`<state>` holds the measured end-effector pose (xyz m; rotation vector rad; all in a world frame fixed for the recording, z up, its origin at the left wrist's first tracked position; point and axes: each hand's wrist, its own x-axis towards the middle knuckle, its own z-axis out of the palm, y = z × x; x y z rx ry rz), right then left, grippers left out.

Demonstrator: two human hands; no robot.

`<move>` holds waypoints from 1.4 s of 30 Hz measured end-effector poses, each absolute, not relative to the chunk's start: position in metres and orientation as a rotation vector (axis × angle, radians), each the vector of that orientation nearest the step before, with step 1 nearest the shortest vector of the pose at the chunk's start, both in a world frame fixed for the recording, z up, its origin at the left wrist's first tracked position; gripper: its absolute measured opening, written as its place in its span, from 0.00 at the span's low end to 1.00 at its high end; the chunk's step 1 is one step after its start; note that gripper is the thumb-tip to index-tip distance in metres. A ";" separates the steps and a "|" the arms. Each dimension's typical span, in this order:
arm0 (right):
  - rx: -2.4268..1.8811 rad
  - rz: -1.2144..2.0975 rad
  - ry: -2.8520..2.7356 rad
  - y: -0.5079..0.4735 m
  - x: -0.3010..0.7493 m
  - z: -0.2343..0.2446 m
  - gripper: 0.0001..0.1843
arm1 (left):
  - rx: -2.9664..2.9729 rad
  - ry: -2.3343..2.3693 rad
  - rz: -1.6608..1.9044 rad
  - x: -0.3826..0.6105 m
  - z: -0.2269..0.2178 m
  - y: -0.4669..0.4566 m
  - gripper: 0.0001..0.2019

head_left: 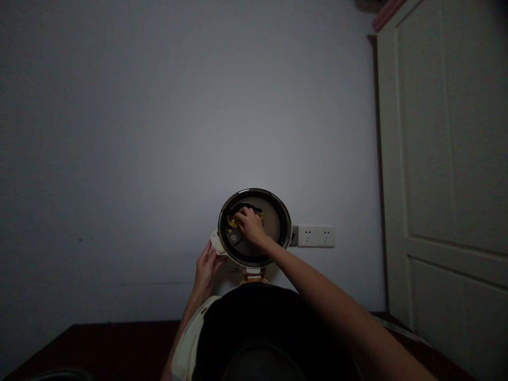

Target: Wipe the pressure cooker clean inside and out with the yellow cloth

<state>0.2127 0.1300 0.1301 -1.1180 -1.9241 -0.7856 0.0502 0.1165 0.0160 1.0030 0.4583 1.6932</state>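
Note:
A white rice cooker [186, 344] stands in front of me with its round lid [278, 222] swung up against the wall. My right hand [249, 222] is closed on a yellow cloth [232, 221] and presses it against the inner face of the lid. My left hand [206, 270] grips the lid's left edge, holding it steady. The cooker's dark inner pot [262, 333] lies open below the lid.
The cooker sits on a dark wooden table [99, 349] against a plain pale wall. A white double wall socket [316, 236] is just right of the lid. A cream panelled door [448, 159] fills the right side.

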 end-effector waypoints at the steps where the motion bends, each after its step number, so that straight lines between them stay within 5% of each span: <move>1: -1.116 -0.788 -1.932 0.130 0.215 0.132 0.11 | 1.004 0.459 1.695 0.050 0.016 0.117 0.30; 8: -1.342 -0.649 -1.438 0.131 0.237 0.137 0.13 | 1.051 0.408 1.681 0.048 0.015 0.116 0.32; 15: -1.208 -0.815 -1.883 0.124 0.212 0.115 0.12 | 1.019 0.436 1.690 0.049 0.015 0.117 0.32; 20: -1.477 -0.715 -1.511 0.125 0.243 0.133 0.14 | 1.029 0.413 1.684 0.049 0.015 0.116 0.32; 29: -1.526 -0.702 -1.747 0.109 0.224 0.058 0.22 | 1.042 0.415 1.687 0.048 0.016 0.118 0.31; 37: -1.465 -0.763 -1.729 0.124 0.273 0.123 0.26 | 1.024 0.425 1.685 0.049 0.015 0.120 0.29; 42: -1.504 -0.775 -1.758 0.117 0.279 0.102 0.27 | 1.002 0.437 1.692 0.049 0.016 0.118 0.29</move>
